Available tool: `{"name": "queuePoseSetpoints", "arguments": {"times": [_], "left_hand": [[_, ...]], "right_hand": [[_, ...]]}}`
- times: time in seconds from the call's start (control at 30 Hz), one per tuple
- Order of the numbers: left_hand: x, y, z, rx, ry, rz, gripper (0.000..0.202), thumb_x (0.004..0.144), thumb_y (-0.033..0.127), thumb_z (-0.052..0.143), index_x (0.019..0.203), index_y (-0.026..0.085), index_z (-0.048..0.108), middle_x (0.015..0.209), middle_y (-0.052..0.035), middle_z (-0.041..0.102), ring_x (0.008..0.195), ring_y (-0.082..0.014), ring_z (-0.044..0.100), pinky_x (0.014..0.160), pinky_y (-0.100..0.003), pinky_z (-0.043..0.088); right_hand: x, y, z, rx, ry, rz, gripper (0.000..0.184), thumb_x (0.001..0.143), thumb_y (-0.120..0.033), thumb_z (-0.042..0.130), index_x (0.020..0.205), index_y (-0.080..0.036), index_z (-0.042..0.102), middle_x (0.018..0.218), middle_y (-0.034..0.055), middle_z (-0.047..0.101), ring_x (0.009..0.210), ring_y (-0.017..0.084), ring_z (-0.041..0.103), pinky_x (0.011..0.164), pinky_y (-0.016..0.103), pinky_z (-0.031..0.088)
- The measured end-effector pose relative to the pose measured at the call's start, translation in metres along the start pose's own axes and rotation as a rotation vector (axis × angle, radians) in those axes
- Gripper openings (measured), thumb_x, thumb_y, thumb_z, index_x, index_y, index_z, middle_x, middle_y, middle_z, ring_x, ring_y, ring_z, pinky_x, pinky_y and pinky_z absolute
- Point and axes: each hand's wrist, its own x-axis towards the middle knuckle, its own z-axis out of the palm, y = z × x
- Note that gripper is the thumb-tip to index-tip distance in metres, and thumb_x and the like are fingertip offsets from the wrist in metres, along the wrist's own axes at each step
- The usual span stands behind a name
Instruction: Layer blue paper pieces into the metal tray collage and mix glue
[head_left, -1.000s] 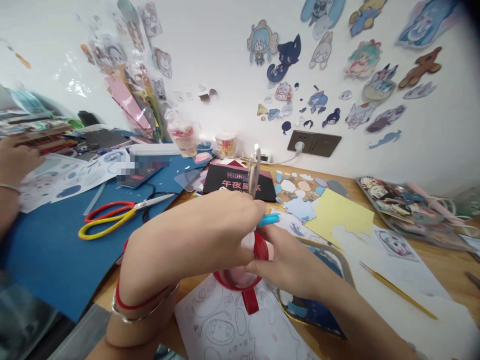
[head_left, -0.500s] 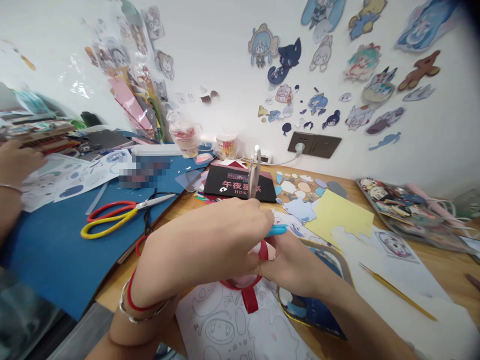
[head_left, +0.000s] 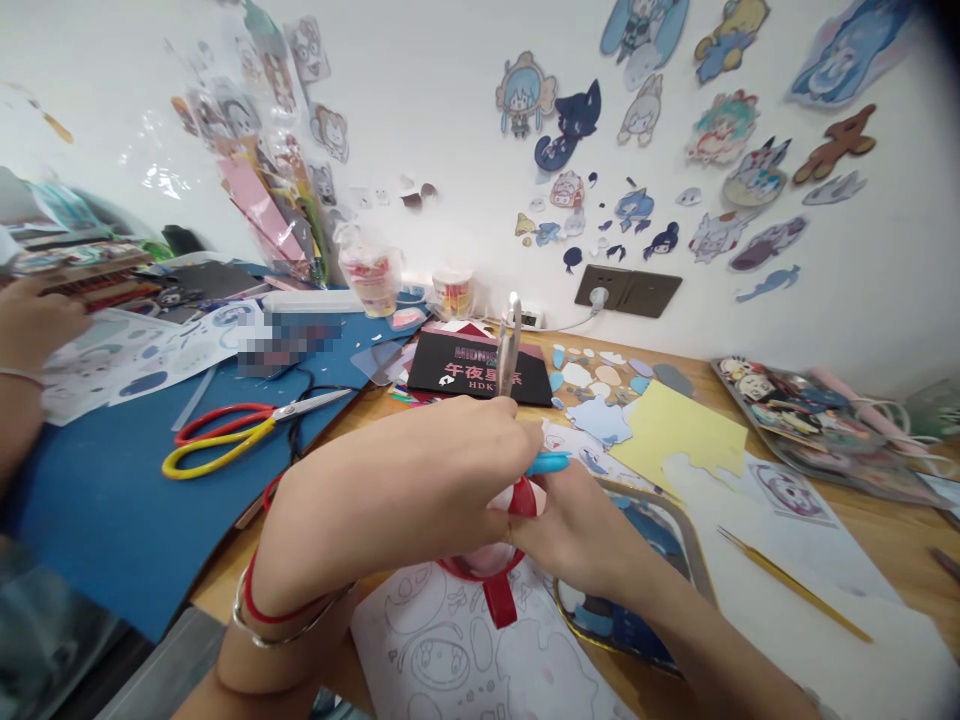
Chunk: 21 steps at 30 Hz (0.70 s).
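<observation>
My left hand [head_left: 457,490] bends over from the left, its fingers closed, and meets my right hand [head_left: 577,520]. A shiny metal blade [head_left: 510,345] sticks up behind my left knuckles; its lower end is hidden. Between the two hands shows a blue strip [head_left: 550,463], its kind unclear. Just under them is a red-rimmed round thing [head_left: 501,602] with a red tab and a pale pink inside, mostly covered by my fingers. My right fingers are also closed, their tips hidden. Below lies a white sheet with line drawings [head_left: 442,660].
Red-and-yellow scissors [head_left: 225,440] lie on the blue mat [head_left: 120,510]. Gold tweezers [head_left: 799,585] rest on white paper at right, near yellow paper [head_left: 675,435]. A black box [head_left: 480,370] and paper cutouts [head_left: 600,375] are behind. Another person's hand [head_left: 37,320] is at far left.
Both hands and the blue strip have shifted very slightly to the left, still together over the red-rimmed thing. Otherwise the table looks the same.
</observation>
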Motion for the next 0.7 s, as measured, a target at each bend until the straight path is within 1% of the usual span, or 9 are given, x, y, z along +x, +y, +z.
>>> {"name": "queuePoseSetpoints", "arguments": {"times": [0.1,0.2,0.3,0.4,0.6,0.7], "left_hand": [[0.001,0.000,-0.002,0.001,0.014,-0.020,0.009,0.075,0.026,0.054,0.073,0.016,0.055,0.070,-0.0011,0.053,0.058,-0.0123,0.048,0.050,-0.025,0.031],[0.000,0.001,-0.007,-0.007,0.011,-0.032,0.007,0.074,0.023,0.052,0.076,0.017,0.055,0.074,-0.0020,0.054,0.058,-0.0126,0.048,0.049,-0.025,0.030],[-0.001,0.003,-0.011,-0.014,0.016,-0.065,0.007,0.073,0.023,0.053,0.077,0.017,0.053,0.076,-0.0019,0.053,0.057,-0.0121,0.046,0.049,-0.025,0.029],[-0.001,0.005,-0.013,-0.006,0.030,-0.048,0.007,0.073,0.022,0.053,0.078,0.017,0.051,0.078,-0.0023,0.051,0.058,-0.0119,0.045,0.050,-0.025,0.030],[0.002,0.005,-0.011,0.014,0.029,-0.014,0.008,0.075,0.022,0.052,0.080,0.017,0.050,0.081,-0.0023,0.048,0.056,-0.0105,0.043,0.049,-0.025,0.028],[0.002,0.007,-0.011,0.010,0.053,-0.009,0.008,0.075,0.023,0.052,0.078,0.017,0.049,0.082,-0.0024,0.047,0.055,-0.0096,0.041,0.047,-0.025,0.027]], "right_hand": [[0.000,0.000,-0.002,-0.030,-0.014,0.021,0.014,0.066,-0.008,0.053,0.071,-0.019,0.046,0.063,-0.0066,0.048,0.059,0.010,0.043,0.059,0.023,0.039],[0.000,-0.002,-0.008,-0.062,-0.097,0.069,0.010,0.069,-0.012,0.052,0.071,-0.019,0.045,0.063,-0.0056,0.047,0.060,0.010,0.044,0.053,0.022,0.037],[-0.003,-0.005,-0.015,-0.106,-0.137,0.055,0.012,0.071,-0.018,0.056,0.076,-0.019,0.045,0.068,-0.0033,0.049,0.063,0.012,0.046,0.056,0.024,0.039],[-0.006,-0.009,-0.021,-0.176,-0.149,0.043,0.014,0.073,-0.023,0.058,0.078,-0.019,0.046,0.071,-0.0008,0.052,0.062,0.013,0.047,0.054,0.025,0.039],[-0.007,-0.014,-0.023,-0.234,-0.165,0.052,0.012,0.075,-0.026,0.056,0.079,-0.019,0.047,0.073,0.0015,0.055,0.062,0.014,0.050,0.053,0.025,0.039],[-0.009,-0.015,-0.023,-0.249,-0.154,0.017,0.007,0.076,-0.021,0.051,0.075,-0.020,0.044,0.068,-0.0002,0.053,0.057,0.012,0.047,0.049,0.023,0.036]]}}
